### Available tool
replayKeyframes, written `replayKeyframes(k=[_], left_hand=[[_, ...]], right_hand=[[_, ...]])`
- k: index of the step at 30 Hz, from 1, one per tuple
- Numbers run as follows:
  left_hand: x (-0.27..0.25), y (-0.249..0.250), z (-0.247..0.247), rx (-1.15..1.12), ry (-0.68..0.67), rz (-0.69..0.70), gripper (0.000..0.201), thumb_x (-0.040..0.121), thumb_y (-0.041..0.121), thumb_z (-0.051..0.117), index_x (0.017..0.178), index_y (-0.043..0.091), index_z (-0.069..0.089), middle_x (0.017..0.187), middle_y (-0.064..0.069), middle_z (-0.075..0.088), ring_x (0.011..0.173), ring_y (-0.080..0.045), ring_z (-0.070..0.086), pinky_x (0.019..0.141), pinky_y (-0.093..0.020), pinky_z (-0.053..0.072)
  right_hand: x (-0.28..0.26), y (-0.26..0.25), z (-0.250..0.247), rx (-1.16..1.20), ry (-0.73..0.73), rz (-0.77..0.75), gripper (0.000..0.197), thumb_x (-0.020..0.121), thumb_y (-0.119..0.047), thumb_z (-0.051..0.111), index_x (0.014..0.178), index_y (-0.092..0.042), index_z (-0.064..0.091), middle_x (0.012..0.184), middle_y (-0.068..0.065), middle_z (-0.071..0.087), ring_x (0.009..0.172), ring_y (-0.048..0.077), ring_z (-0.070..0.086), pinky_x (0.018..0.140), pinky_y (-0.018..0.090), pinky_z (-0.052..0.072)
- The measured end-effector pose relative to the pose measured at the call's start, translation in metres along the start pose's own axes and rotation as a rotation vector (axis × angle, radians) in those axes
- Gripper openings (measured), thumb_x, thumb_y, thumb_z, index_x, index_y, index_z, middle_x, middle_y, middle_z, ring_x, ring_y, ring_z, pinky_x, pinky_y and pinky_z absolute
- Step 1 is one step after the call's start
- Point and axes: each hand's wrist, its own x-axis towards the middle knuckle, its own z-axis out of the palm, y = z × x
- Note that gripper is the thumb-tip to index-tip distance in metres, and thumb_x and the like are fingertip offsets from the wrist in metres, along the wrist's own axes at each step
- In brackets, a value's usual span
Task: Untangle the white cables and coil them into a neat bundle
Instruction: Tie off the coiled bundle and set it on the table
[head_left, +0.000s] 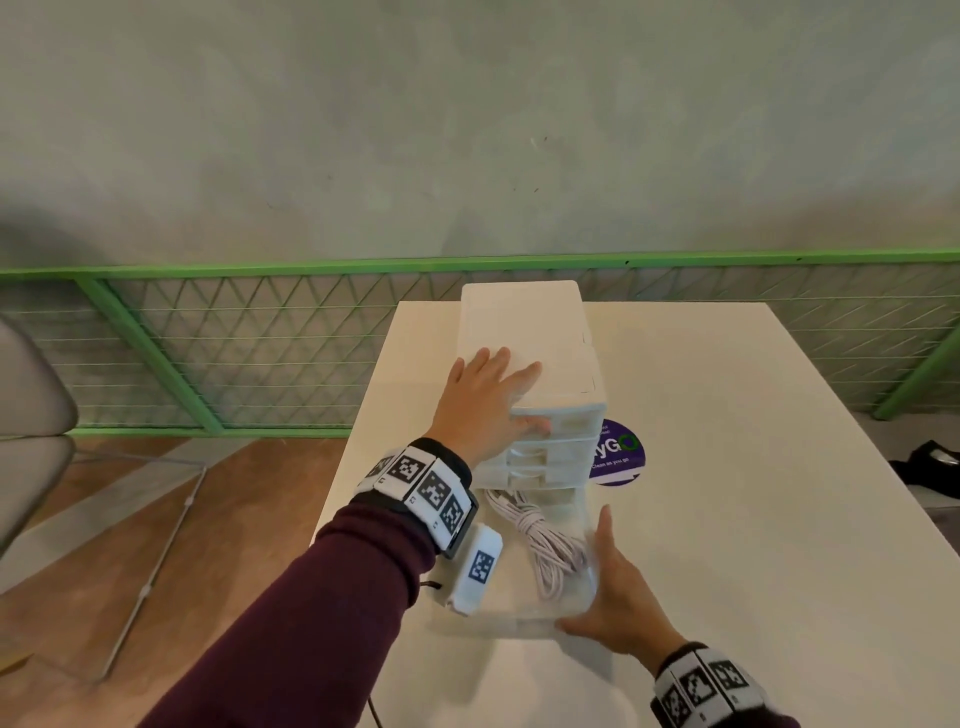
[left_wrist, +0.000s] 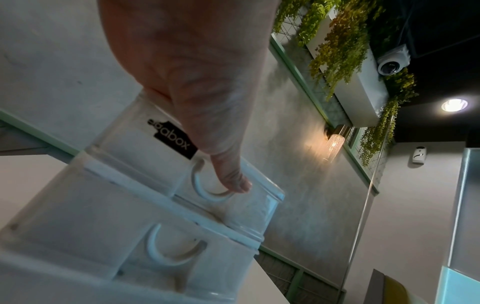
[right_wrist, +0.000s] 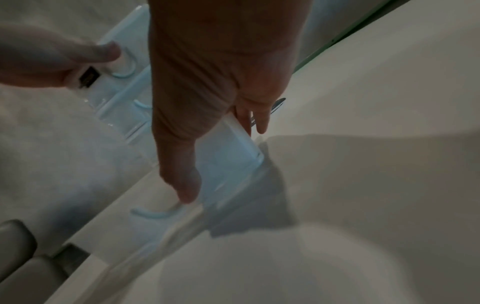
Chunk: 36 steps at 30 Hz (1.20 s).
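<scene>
White cable, already wound into a tight hank with a few wraps around its middle, lies inside a clear plastic drawer pulled out from the bottom of a small white drawer unit. One loose end of the cable trails toward the back of the drawer, under the unit. The unit stands near the far left edge of the pale desk, and the open drawer reaches toward the near edge.

The left hand lies flat on top of the unit with its fingers spread and straight, while its thumb bends down over the front and touches the curved handle of the top drawer; this grip holds nothing, only pressing on the unit. The right hand is at the drawer's front right corner: its thumb lies along the front face near the drawer's handle, and its fingers run straight along the right side wall. That grip is wide and fairly flat against the drawer rather than curled around it.

Both wrists wear bands with black-and-white square markers. A round purple sticker sits on the desk just right of the unit.
</scene>
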Motion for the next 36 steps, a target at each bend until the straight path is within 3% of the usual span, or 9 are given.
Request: replayKeyframes(k=[3, 9, 13, 16, 20, 25, 29, 31, 36], left_hand=[[-0.001, 0.0, 0.002, -0.04, 0.002, -0.013, 0.075, 0.084, 0.064, 0.045, 0.147, 0.037, 0.017, 0.159, -0.004, 0.007, 0.147, -0.025, 0.0, 0.117, -0.043, -0.002], [-0.001, -0.001, 0.002, -0.054, 0.012, -0.009, 0.073, 0.084, 0.063, 0.045, 0.147, 0.038, 0.018, 0.159, -0.004, 0.008, 0.147, -0.024, 0.0, 0.117, -0.041, -0.001], [-0.001, -0.001, -0.001, -0.068, -0.002, -0.016, 0.072, 0.085, 0.062, 0.046, 0.147, 0.038, 0.018, 0.16, -0.003, 0.007, 0.147, -0.022, -0.001, 0.117, -0.04, -0.003], [-0.001, 0.0, 0.001, -0.088, -0.008, -0.026, 0.072, 0.085, 0.061, 0.048, 0.147, 0.039, 0.019, 0.16, -0.002, 0.006, 0.147, -0.022, -0.002, 0.117, -0.04, -0.004], [-0.002, -0.001, 0.002, -0.097, -0.011, -0.029, 0.072, 0.084, 0.061, 0.049, 0.146, 0.039, 0.02, 0.16, -0.002, 0.007, 0.147, -0.021, -0.002, 0.117, -0.04, -0.004], [0.0, 0.0, 0.001, -0.101, -0.014, -0.027, 0.072, 0.084, 0.061, 0.05, 0.146, 0.039, 0.021, 0.16, -0.002, 0.007, 0.147, -0.021, -0.002, 0.117, -0.04, -0.006], [0.0, -0.002, 0.002, -0.084, -0.009, -0.028, 0.073, 0.084, 0.061, 0.05, 0.146, 0.039, 0.02, 0.16, -0.002, 0.007, 0.147, -0.022, -0.003, 0.117, -0.04, -0.006], [0.0, -0.001, 0.003, -0.096, -0.003, -0.029, 0.073, 0.084, 0.06, 0.051, 0.146, 0.039, 0.021, 0.16, -0.002, 0.007, 0.147, -0.021, -0.003, 0.117, -0.04, -0.006], [-0.001, 0.0, 0.003, -0.107, 0.011, -0.03, 0.072, 0.084, 0.06, 0.051, 0.146, 0.039, 0.021, 0.16, -0.002, 0.007, 0.147, -0.021, -0.003, 0.117, -0.04, -0.007]], right_hand=[[0.012, 0.005, -0.002, -0.027, -0.033, -0.015, 0.145, 0.052, -0.033, 0.085, 0.133, -0.02, -0.034, 0.144, 0.009, 0.037, 0.13, 0.022, 0.038, 0.096, 0.015, 0.032], [0.02, 0.0, -0.01, 0.033, -0.001, 0.038, 0.146, 0.053, -0.028, 0.087, 0.14, -0.012, -0.029, 0.141, 0.004, 0.045, 0.124, 0.021, 0.048, 0.088, 0.012, 0.036], [0.049, -0.008, -0.015, 0.055, 0.133, 0.047, 0.15, 0.048, -0.028, 0.089, 0.14, -0.014, -0.028, 0.143, 0.008, 0.039, 0.129, 0.025, 0.036, 0.102, 0.026, 0.033], [0.062, -0.007, -0.014, 0.007, 0.162, 0.002, 0.15, 0.038, -0.033, 0.088, 0.145, -0.012, -0.015, 0.142, 0.006, 0.032, 0.126, 0.024, 0.03, 0.107, 0.033, 0.032], [0.073, -0.002, -0.016, 0.055, 0.135, -0.015, 0.141, 0.032, -0.029, 0.09, 0.145, -0.015, 0.006, 0.132, -0.001, 0.038, 0.117, 0.017, 0.034, 0.106, 0.032, 0.034], [0.089, 0.003, -0.02, 0.086, 0.186, 0.007, 0.113, 0.024, -0.035, 0.089, 0.124, -0.02, 0.038, 0.108, -0.004, 0.056, 0.102, 0.018, 0.053, 0.092, 0.037, 0.049], [0.1, 0.003, -0.023, 0.175, 0.251, 0.082, 0.073, 0.049, -0.018, 0.089, 0.113, -0.016, 0.054, 0.093, -0.003, 0.063, 0.088, 0.017, 0.059, 0.067, 0.02, 0.043], [0.103, 0.002, -0.026, 0.189, 0.28, 0.107, 0.057, 0.06, -0.017, 0.086, 0.11, -0.012, 0.059, 0.091, 0.004, 0.066, 0.082, 0.017, 0.056, 0.069, 0.023, 0.041], [0.102, 0.006, -0.024, 0.17, 0.295, 0.121, 0.054, 0.062, -0.021, 0.085, 0.109, -0.013, 0.059, 0.09, 0.004, 0.066, 0.083, 0.021, 0.06, 0.072, 0.026, 0.044]])
